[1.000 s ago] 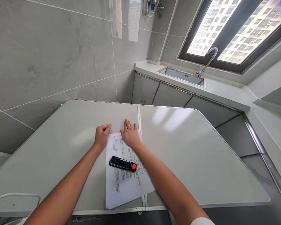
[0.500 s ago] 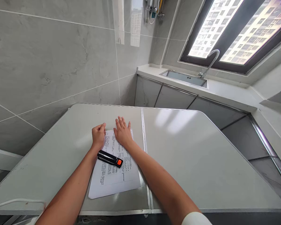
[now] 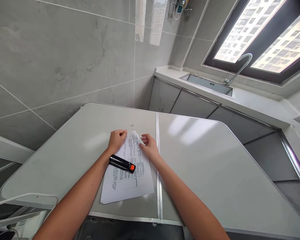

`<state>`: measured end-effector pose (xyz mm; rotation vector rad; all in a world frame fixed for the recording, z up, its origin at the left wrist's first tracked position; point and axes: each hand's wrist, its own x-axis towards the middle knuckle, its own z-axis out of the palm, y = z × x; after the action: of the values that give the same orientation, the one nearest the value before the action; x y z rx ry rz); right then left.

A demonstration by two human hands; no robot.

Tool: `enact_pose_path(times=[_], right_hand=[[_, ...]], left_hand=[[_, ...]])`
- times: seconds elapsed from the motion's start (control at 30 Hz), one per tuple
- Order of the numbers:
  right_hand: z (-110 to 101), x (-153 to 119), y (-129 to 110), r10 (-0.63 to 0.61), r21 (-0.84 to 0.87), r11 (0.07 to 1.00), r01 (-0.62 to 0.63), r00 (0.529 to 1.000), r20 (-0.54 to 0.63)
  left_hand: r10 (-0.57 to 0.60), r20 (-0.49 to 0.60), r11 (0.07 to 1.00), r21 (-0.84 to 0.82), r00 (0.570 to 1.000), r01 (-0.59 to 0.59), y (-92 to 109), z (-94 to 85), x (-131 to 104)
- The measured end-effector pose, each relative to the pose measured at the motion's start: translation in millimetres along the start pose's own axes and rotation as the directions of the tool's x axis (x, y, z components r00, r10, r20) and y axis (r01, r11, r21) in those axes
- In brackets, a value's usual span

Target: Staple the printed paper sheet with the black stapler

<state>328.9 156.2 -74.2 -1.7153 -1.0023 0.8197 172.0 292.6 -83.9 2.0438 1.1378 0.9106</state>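
Observation:
Printed paper sheets (image 3: 130, 190) lie on the light table, tilted slightly. A black stapler (image 3: 122, 163) with an orange patch rests across their left half. My left hand (image 3: 117, 140) is closed at the paper's upper left edge; what its fingers pinch, if anything, is too small to make out. At the upper right corner, my right hand (image 3: 150, 146) has its fingers curled around the paper's edge, and that corner is lifted and bent inward.
The table (image 3: 202, 173) has a metal seam down its middle. Behind it run grey cabinets and a white counter with a sink (image 3: 207, 84) and faucet (image 3: 242, 68). A white cable (image 3: 27, 195) crosses the near left corner.
My right hand has gone from lying flat with spread fingers to curling at the paper's corner, which is now lifted. The view has shifted a little.

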Motion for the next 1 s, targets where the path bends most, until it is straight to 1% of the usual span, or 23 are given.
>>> enact_pose_path(times=[0.1,0.17,0.23,0.3,0.37,0.47,0.57,0.63,0.73,0.83,0.9,1.0], right_hand=[[-4,-16,0,0.103,0.159,0.982,-0.102,0.995,0.0],[-8,-30,2,0.136,0.164,0.977,-0.134,0.991,0.0],[-12,-44,5,0.095,0.061,0.994,-0.095,0.995,0.007],[-13,-55,7,0.03,-0.078,0.997,-0.025,0.998,0.062],[-14,-62,8,-0.013,-0.167,0.985,0.033,0.993,0.116],[-19,-68,8,-0.074,-0.208,0.973,0.096,0.991,0.112],[-29,-75,10,-0.134,-0.223,0.962,0.155,0.985,0.106],[-37,-83,14,-0.135,-0.25,0.956,0.153,0.987,0.088],[-49,-95,25,-0.094,-0.281,0.954,0.101,0.995,0.037],[-61,-102,35,-0.077,-0.283,0.956,0.078,0.997,0.013],[-69,-103,40,-0.055,-0.287,0.956,0.055,0.998,0.009],[-81,-103,44,-0.016,-0.315,0.949,0.013,1.0,-0.008]], left_hand=[[-0.009,-0.023,0.999,-0.034,1.0,0.008,-2,-0.9,0],[0.002,-0.027,0.999,-0.039,1.0,-0.003,-2,-0.4,0],[0.017,-0.03,0.999,-0.037,0.999,-0.018,-1,0.3,0],[0.038,-0.033,0.998,-0.046,0.999,-0.039,1,0.4,0],[0.058,-0.041,0.996,-0.072,0.997,-0.061,3,-0.7,-1],[0.081,-0.048,0.989,-0.12,0.996,-0.086,7,-4.1,-3],[0.096,-0.051,0.984,-0.146,0.994,-0.103,11,-6.3,-4],[0.096,-0.041,0.983,-0.156,0.995,-0.101,14,-5.9,-5],[0.115,0.001,0.981,-0.157,0.993,-0.113,16,-2.9,-8],[0.177,0.079,0.978,-0.127,0.981,-0.166,19,1.1,-11],[0.221,0.143,0.972,-0.108,0.965,-0.207,21,3.5,-14],[0.285,0.235,0.958,-0.08,0.929,-0.274,24,7.0,-17]])
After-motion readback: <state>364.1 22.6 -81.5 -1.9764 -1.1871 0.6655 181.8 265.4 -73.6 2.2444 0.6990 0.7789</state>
